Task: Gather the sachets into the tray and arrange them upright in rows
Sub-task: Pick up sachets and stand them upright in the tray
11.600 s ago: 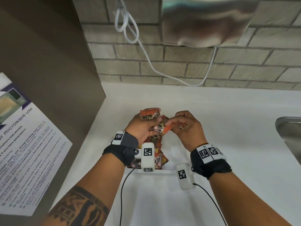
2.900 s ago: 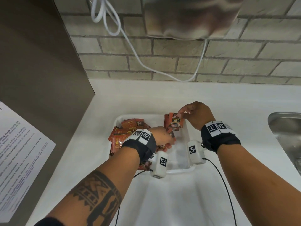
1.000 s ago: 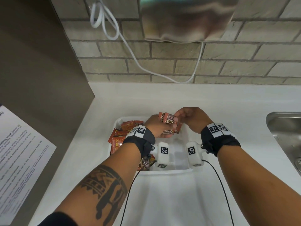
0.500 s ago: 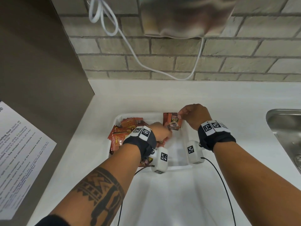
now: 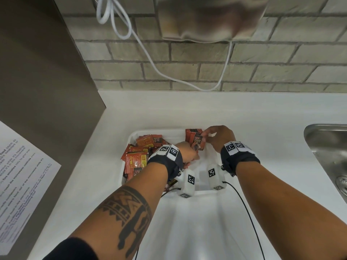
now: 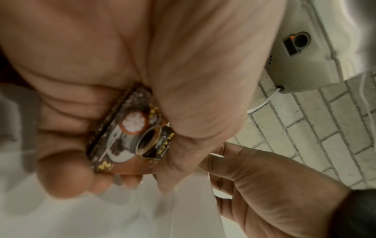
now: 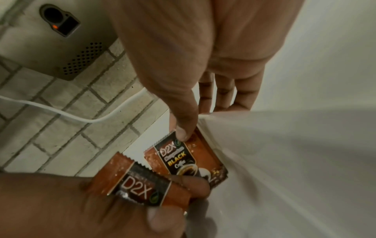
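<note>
A white tray (image 5: 165, 130) sits on the counter. Red-brown coffee sachets (image 5: 138, 156) lie in a loose heap on its left side. A few upright sachets (image 5: 194, 136) lean in the far right corner. My right hand (image 5: 205, 135) pinches them at the top, its thumb (image 7: 183, 130) pressing the front sachet (image 7: 183, 161) toward the tray wall. My left hand (image 5: 193, 156) is just left of them and grips one more sachet (image 6: 130, 136), held close beside the front one (image 7: 140, 185).
A steel sink (image 5: 328, 147) is set into the counter at the right. A brown panel (image 5: 47, 81) with a printed notice (image 5: 22, 184) stands at the left. A hand dryer (image 5: 206, 19) and a white cable (image 5: 150, 62) hang on the brick wall behind.
My left hand has come up from the tray floor with a sachet and moved right, toward the upright sachets. The right hand has stayed in the far right corner.
</note>
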The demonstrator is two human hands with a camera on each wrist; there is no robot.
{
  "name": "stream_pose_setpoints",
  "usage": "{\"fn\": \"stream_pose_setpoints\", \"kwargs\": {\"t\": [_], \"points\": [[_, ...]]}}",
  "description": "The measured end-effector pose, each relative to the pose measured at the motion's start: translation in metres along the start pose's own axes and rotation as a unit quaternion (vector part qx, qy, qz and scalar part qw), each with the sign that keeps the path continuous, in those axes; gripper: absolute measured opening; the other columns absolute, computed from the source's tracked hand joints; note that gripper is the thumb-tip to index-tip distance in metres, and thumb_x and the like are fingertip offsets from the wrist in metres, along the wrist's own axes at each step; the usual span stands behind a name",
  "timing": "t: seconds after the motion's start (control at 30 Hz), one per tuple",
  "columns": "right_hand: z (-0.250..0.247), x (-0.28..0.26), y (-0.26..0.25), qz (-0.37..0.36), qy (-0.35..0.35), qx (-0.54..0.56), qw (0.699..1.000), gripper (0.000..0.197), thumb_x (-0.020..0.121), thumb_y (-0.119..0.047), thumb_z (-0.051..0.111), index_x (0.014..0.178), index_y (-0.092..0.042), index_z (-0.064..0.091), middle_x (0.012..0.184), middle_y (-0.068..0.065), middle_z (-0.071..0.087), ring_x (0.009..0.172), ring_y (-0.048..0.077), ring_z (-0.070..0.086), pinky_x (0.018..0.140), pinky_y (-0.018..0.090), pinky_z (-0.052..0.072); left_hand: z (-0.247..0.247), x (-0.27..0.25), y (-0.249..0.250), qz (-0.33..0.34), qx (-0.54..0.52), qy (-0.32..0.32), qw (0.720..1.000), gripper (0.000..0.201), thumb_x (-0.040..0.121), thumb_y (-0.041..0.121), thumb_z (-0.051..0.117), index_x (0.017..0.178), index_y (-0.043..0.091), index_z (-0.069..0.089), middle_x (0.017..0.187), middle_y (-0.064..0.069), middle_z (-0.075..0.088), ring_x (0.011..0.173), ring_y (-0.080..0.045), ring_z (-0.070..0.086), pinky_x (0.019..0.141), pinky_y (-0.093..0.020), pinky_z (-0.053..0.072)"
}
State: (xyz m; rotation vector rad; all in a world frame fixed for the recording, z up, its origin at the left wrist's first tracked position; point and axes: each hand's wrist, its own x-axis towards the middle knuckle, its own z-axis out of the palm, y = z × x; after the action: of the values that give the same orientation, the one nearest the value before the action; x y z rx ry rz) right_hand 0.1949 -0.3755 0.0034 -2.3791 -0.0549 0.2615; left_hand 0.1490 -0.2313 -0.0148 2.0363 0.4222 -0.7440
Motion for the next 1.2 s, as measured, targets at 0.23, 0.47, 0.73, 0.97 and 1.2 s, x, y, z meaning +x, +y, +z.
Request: {"fn": "stream_pose_setpoints", "kwargs": {"t": [0.23,0.47,0.73,0.97,1.2], "points": [[0.005,-0.007,0.001,0.009,-0.009,-0.004,1.0,0.012,0.087,-0.013,0.071,0.087,-0.025,0.074,0.101,-0.006,0.063,0.092,0.013,0.058,0.078,0.02,0.038,-0.003,-0.006,-0.005,-0.006,-0.002,-0.008,1.0,0.008,0.093,0.012,0.064,0.098,0.007,0.059,0.07,-0.007,0.055,0.056,-0.018,0.051,0.053,-0.027,0.045],[0.011,-0.012,-0.007,0.001,-0.017,-0.008,1.0,0.013,0.086,-0.013,0.073,0.083,-0.026,0.073,0.1,-0.006,0.064,0.09,0.014,0.059,0.078,0.021,0.039,-0.008,-0.01,-0.015,-0.015,-0.02,-0.026,0.999,0.005,0.094,0.008,0.061,0.096,0.006,0.057,0.069,-0.008,0.051,0.056,-0.02,0.048,0.054,-0.029,0.042],[0.013,-0.011,-0.017,-0.012,-0.025,-0.039,0.999,0.01,0.088,-0.014,0.07,0.088,-0.022,0.076,0.093,-0.009,0.063,0.088,0.012,0.057,0.077,0.021,0.039,-0.017,-0.02,-0.019,-0.013,-0.003,-0.026,1.0,0.005,0.093,0.006,0.059,0.089,0.007,0.057,0.067,-0.008,0.051,0.052,-0.019,0.048,0.036,-0.014,0.035],[0.016,-0.008,-0.019,-0.022,-0.016,-0.049,0.998,0.012,0.087,-0.014,0.069,0.091,-0.022,0.077,0.092,-0.007,0.065,0.083,0.014,0.058,0.072,0.021,0.04,-0.021,-0.021,-0.019,-0.02,-0.002,-0.037,0.999,0.021,0.096,0.008,0.058,0.075,0.009,0.053,0.063,-0.007,0.051,0.048,-0.018,0.046,0.037,-0.013,0.035],[0.016,-0.005,-0.014,-0.018,-0.017,-0.028,0.999,0.013,0.085,-0.016,0.075,0.09,-0.028,0.073,0.104,-0.007,0.064,0.09,0.014,0.059,0.075,0.023,0.041,-0.017,-0.017,-0.019,0.003,0.014,-0.038,0.999,0.009,0.094,0.011,0.063,0.091,0.004,0.061,0.066,-0.008,0.055,0.053,-0.021,0.049,0.056,-0.03,0.042]]}}
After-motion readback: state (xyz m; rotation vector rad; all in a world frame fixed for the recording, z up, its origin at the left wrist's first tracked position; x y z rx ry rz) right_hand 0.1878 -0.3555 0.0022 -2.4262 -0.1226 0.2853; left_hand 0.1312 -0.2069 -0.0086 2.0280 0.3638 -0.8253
